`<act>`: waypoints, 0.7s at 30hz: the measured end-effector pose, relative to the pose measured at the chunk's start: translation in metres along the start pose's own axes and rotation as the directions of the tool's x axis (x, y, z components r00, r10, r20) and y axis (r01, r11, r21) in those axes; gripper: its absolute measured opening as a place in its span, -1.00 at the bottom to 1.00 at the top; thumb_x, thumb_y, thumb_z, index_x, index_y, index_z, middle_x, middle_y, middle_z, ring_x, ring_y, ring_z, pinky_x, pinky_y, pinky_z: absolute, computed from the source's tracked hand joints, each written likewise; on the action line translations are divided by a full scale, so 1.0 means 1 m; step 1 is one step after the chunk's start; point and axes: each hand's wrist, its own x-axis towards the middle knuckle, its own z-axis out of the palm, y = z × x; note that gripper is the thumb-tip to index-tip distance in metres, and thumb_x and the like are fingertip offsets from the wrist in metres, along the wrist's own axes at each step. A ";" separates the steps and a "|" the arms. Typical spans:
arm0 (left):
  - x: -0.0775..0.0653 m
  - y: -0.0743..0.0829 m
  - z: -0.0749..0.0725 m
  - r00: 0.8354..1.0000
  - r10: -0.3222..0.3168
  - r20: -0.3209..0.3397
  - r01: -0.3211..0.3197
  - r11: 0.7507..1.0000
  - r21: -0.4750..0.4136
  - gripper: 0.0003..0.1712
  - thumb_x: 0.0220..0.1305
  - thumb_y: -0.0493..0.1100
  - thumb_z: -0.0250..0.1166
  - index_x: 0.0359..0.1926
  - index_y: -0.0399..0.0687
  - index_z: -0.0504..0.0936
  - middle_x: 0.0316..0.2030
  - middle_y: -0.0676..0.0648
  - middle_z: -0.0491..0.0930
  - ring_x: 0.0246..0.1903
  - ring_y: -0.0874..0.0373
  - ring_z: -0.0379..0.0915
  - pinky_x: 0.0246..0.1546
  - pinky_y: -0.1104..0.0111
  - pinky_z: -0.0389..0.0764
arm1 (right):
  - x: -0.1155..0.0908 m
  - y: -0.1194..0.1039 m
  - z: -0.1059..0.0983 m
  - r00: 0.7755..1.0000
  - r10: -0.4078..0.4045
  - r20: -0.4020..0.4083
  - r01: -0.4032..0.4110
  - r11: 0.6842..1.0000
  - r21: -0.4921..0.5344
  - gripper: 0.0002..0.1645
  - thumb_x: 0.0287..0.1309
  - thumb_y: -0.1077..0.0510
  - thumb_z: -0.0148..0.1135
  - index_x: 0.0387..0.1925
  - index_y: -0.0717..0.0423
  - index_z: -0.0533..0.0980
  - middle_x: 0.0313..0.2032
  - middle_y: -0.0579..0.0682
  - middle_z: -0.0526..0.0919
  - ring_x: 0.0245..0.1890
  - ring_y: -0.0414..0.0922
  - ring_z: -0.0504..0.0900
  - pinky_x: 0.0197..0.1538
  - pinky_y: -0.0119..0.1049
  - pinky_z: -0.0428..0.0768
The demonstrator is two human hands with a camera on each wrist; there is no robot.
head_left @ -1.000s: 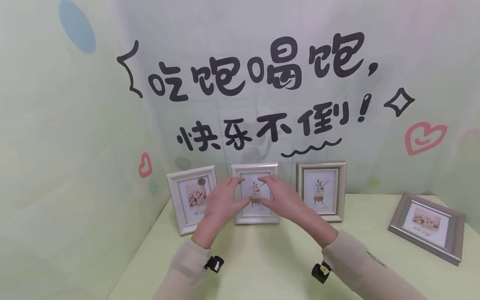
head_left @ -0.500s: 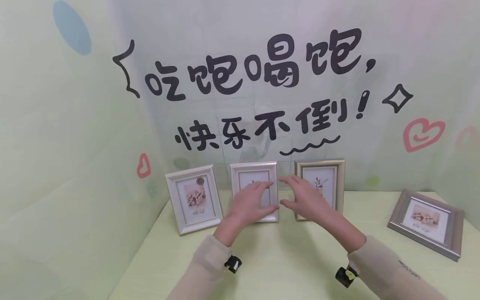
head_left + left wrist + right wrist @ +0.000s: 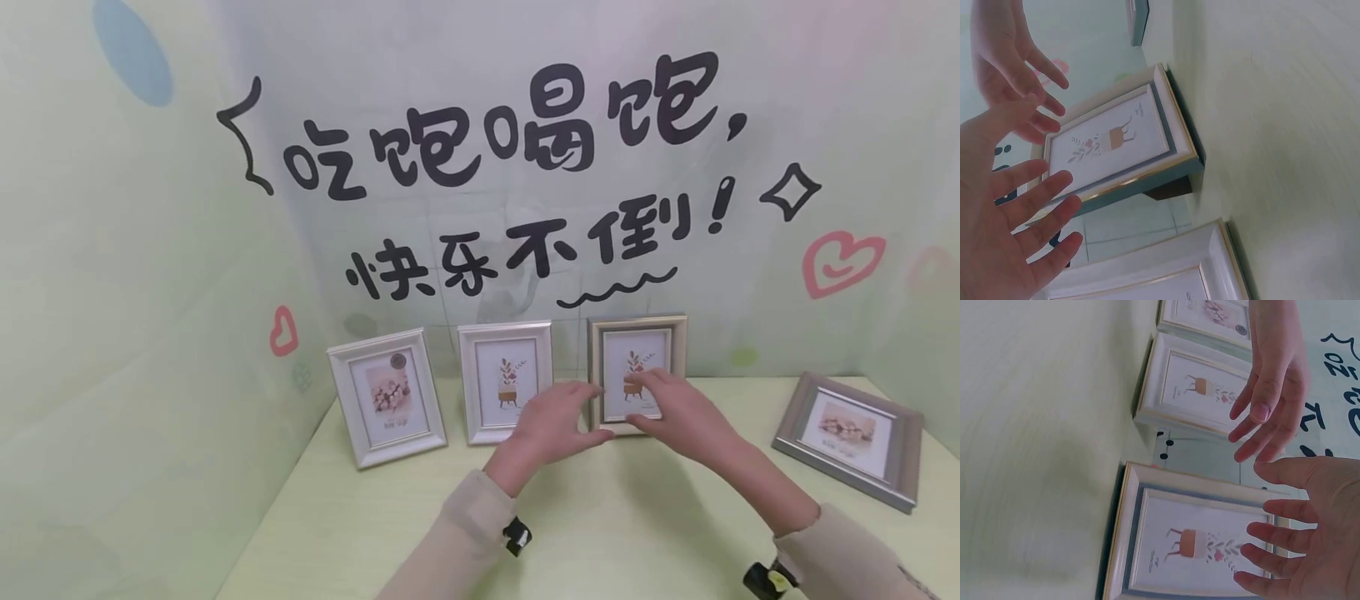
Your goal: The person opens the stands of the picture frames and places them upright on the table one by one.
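Note:
A gold-and-grey picture frame point(image 3: 637, 325) with a potted-plant print stands propped up, third from the left in the head view. My left hand point(image 3: 551, 421) hovers before its left edge, overlapping the neighbouring white frame point(image 3: 504, 333) too. In front of the gold-and-grey frame's right side is my right hand point(image 3: 686, 417). Both hands have spread, relaxed fingers, palms facing each other, and hold nothing. The left wrist view shows a gap between the left hand point(image 3: 1022, 219) and the frame's border point(image 3: 1188, 140). The right hand point(image 3: 1322, 531) overlaps the frame's print point(image 3: 1188, 544) in the right wrist view.
At the left another white frame point(image 3: 375, 454) stands upright with a flower print. A brownish-silver frame point(image 3: 855, 442) lies flat on the pale green table point(image 3: 600, 542) at the right. A printed backdrop point(image 3: 420, 50) rises behind the table.
Both hands have moved right, from in front of the middle white frame to in front of the gold-and-grey one. The gap between them has varied slightly. The frames stand where they were.

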 end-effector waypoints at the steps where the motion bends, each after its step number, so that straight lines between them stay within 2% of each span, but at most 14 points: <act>1: 0.002 0.004 0.003 1.000 0.010 0.000 -0.010 1.000 0.000 -0.24 0.15 0.40 0.11 0.30 0.22 0.33 0.23 0.11 0.41 0.20 0.19 0.35 0.09 0.31 0.49 | -0.003 0.005 -0.002 1.000 0.006 -0.001 -0.006 1.000 -0.006 -0.41 0.00 0.09 0.38 0.08 0.22 0.45 0.01 0.22 0.55 0.02 0.20 0.51 0.00 0.14 0.51; 6: 0.013 0.024 0.015 0.998 0.054 0.029 -0.054 0.998 -0.013 -0.30 0.15 0.40 0.11 0.26 0.29 0.36 0.19 0.19 0.43 0.15 0.25 0.38 -0.03 0.38 0.54 | -0.022 0.031 -0.012 0.999 0.033 -0.003 -0.033 0.998 -0.053 -0.39 0.00 0.09 0.36 0.07 0.28 0.44 0.03 0.31 0.51 0.02 0.29 0.48 -0.02 0.19 0.49; 13: 0.031 0.052 0.026 0.989 0.119 0.082 -0.118 0.993 -0.022 -0.38 0.16 0.41 0.09 0.20 0.35 0.41 0.12 0.32 0.45 0.08 0.40 0.39 -0.10 0.53 0.51 | -0.046 0.066 -0.026 0.997 0.077 -0.015 -0.077 0.994 -0.076 -0.41 -0.01 0.09 0.36 0.04 0.30 0.46 -0.01 0.34 0.52 -0.04 0.30 0.50 -0.10 0.17 0.50; 19: 0.047 0.077 0.036 0.980 0.134 0.147 -0.132 0.991 -0.027 -0.42 0.15 0.41 0.10 0.17 0.43 0.43 0.07 0.41 0.45 0.06 0.50 0.35 -0.15 0.61 0.45 | -0.068 0.096 -0.034 0.989 0.145 0.010 -0.143 0.986 -0.088 -0.41 0.00 0.07 0.35 0.03 0.33 0.46 -0.04 0.38 0.52 -0.15 0.28 0.56 -0.22 0.13 0.53; 21: 0.050 0.087 0.039 0.976 0.133 0.170 -0.129 0.991 -0.030 -0.43 0.15 0.42 0.11 0.16 0.48 0.42 0.05 0.44 0.44 0.03 0.53 0.36 -0.25 0.63 0.44 | -0.076 0.109 -0.035 0.986 0.166 0.009 -0.165 0.981 -0.102 -0.43 0.01 0.07 0.35 0.01 0.33 0.47 -0.06 0.39 0.53 -0.17 0.28 0.56 -0.24 0.15 0.52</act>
